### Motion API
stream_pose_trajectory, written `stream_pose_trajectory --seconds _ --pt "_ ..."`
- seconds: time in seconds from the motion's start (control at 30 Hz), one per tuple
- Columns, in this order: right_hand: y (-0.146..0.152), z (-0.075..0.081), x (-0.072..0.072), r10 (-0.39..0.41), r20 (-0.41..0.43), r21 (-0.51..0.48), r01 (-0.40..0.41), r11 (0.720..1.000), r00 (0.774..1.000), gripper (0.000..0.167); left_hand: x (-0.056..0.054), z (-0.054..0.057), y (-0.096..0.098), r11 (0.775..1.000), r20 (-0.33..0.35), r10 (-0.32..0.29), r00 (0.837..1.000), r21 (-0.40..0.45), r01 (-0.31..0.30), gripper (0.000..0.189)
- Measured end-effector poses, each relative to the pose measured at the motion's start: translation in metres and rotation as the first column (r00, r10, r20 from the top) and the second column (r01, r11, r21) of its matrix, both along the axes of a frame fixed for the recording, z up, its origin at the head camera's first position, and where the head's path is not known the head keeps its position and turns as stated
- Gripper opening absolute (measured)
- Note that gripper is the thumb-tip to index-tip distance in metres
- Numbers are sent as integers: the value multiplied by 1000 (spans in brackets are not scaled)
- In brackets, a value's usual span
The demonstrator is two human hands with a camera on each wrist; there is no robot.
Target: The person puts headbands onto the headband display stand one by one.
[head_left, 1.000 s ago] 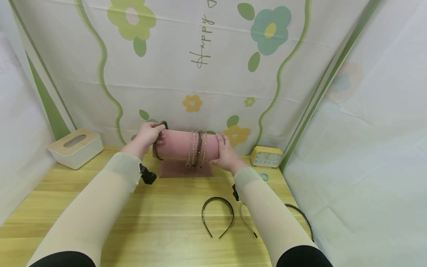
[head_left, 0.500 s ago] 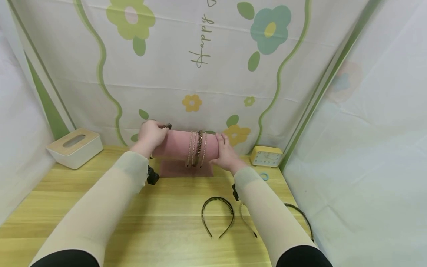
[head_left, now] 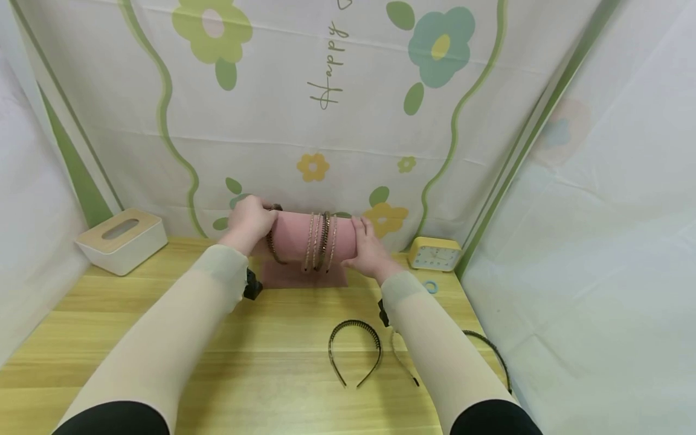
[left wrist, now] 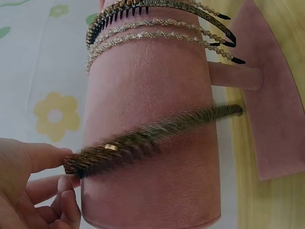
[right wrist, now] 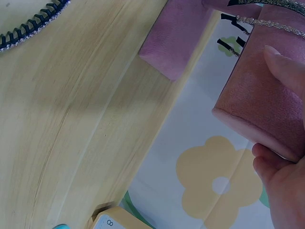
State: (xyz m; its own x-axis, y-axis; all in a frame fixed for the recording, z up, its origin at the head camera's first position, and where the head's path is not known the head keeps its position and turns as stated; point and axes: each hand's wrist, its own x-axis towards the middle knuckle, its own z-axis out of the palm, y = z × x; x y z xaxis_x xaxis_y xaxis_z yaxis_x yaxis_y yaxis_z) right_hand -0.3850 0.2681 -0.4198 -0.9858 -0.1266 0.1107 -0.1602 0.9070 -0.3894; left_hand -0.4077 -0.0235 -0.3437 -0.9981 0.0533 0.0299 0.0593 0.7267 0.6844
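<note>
Stand (head_left: 293, 232): pink velvety cylinder, lying level above a matching foot on the wood-grained desk (head_left: 283, 350).
Headband (left wrist: 181, 125): slim dark arc, glittery, slanting across the stand near its left end, a small gold-coloured piece on it.
Other bands (left wrist: 143, 35): pale beaded ones and a dark toothed one, round the middle.
Left grip (left wrist: 28, 186): my thumb and fingers pinch the headband's upper part.
Right grip (head_left: 371, 254): my thumb and fingers clasp the stand's right end.
</note>
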Motion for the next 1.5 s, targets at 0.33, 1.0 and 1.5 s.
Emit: stream_pose_trajectory --seconds 0.33,1.0,1.5 --pt "1 -2 -1 7 -5 -12 -7 1000 1000 121 0 -9 -2 997 -55 -40 998 67 44 40" --pt "0 4 2 11 6 -14 -11 1000 1000 120 7 -31 -50 872 -138 -450 883 -280 401 74" --pt "0 0 0 7 -2 4 -7 1000 1000 120 2 -22 -26 830 -164 -473 866 -414 375 74"
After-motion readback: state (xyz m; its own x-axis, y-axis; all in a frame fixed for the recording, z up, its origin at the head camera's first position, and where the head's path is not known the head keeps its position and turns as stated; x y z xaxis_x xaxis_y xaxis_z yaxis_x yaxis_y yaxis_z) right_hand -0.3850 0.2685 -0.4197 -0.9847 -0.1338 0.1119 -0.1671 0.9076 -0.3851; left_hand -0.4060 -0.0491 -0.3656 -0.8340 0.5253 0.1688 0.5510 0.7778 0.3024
